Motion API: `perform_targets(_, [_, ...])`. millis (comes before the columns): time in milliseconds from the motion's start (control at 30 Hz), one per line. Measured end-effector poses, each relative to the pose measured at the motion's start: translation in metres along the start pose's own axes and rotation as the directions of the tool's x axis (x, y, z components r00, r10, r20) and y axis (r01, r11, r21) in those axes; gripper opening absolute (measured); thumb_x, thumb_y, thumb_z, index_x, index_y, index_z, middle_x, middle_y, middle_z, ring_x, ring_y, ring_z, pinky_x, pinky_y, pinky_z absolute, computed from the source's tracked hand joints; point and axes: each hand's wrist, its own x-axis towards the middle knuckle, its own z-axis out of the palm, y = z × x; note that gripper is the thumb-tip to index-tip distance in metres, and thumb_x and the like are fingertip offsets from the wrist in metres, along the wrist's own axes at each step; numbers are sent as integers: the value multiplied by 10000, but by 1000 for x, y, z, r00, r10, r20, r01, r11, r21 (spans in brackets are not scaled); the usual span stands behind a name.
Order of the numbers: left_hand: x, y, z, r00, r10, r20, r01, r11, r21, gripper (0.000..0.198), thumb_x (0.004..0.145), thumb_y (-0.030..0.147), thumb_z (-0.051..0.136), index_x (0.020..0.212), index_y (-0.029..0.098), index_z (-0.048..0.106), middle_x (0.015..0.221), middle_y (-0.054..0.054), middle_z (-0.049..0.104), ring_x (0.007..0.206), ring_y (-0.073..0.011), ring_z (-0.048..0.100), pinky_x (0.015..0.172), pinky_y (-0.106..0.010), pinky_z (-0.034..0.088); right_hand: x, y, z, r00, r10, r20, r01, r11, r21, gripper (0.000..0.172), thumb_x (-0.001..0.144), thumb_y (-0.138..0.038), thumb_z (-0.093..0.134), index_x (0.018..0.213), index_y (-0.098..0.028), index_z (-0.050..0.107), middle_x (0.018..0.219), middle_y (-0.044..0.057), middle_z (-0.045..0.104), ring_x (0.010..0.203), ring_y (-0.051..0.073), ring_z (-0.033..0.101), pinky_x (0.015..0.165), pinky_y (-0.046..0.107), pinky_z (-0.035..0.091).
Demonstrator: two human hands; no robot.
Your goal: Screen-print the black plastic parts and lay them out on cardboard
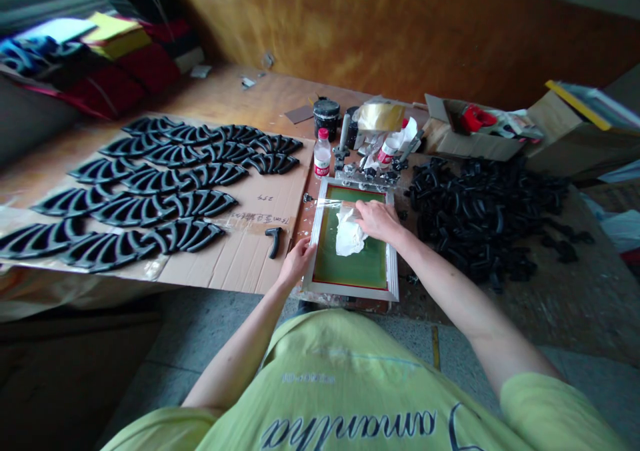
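A screen printing frame [394,274] with a silver border and green mesh lies in front of me. White ink [349,238] sits in a thick patch on the mesh. My right hand [377,220] is closed over the mesh beside the ink, on a clear, shiny scraper [333,203] that reaches left across the mesh; its edge under my fingers is hidden. My left hand [299,259] is at the frame's left side, with its fingers closed round the edge. A single black curved handle [273,241] lies on the cardboard left of this hand.
Rows of black handles [185,178] cover the cardboard [245,258] at left. A heap of black pieces [465,218] lies at right. Behind the frame stand a red-capped bottle [323,154], a black tub [327,118] and a metal clamp [367,176]. An open carton [470,144] stands farther back.
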Motion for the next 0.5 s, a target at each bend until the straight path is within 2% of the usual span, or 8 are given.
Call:
perform_targets(200, [-3, 3, 0, 1000, -9, 5, 9, 999, 37, 554, 905, 546, 487, 1304, 182, 611, 970, -68, 736, 791, -198, 656, 709, -277, 471, -12, -6, 31, 995, -57, -86, 58, 998, 8, 226, 947, -284, 538, 1103, -160, 643, 1048, 142, 696, 992, 259, 593, 784, 326, 391])
perform_targets(333, [-3, 3, 0, 1000, 6, -9, -6, 999, 48, 551, 903, 551, 491, 1286, 177, 620, 961, -72, 732, 821, -206, 659, 703, -273, 463, -39, -8, 48, 961, -259, -99, 260, 966, 3, 256, 944, -99, 422, 995, -141, 670, 960, 126, 692, 968, 240, 554, 817, 339, 356])
perform_targets(433, [-3, 3, 0, 1000, 9, -3, -9, 999, 46, 562, 895, 561, 496, 1281, 172, 623, 912, -71, 725, 784, -208, 650, 650, -267, 450, -55, -1, 51, 908, -402, -119, 409, 911, 42, 258, 944, -100, 430, 948, -147, 683, 918, 115, 688, 912, 227, 543, 792, 337, 343])
perform_targets(500, [-3, 3, -1, 1000, 6, 0, -6, 1000, 26, 560, 886, 557, 509, 1276, 172, 627, 894, -70, 725, 756, -204, 643, 622, -262, 443, -55, 5, 48, 888, -443, -124, 454, 887, 79, 203, 934, -132, 484, 909, -165, 683, 877, 93, 680, 882, 218, 540, 765, 329, 333])
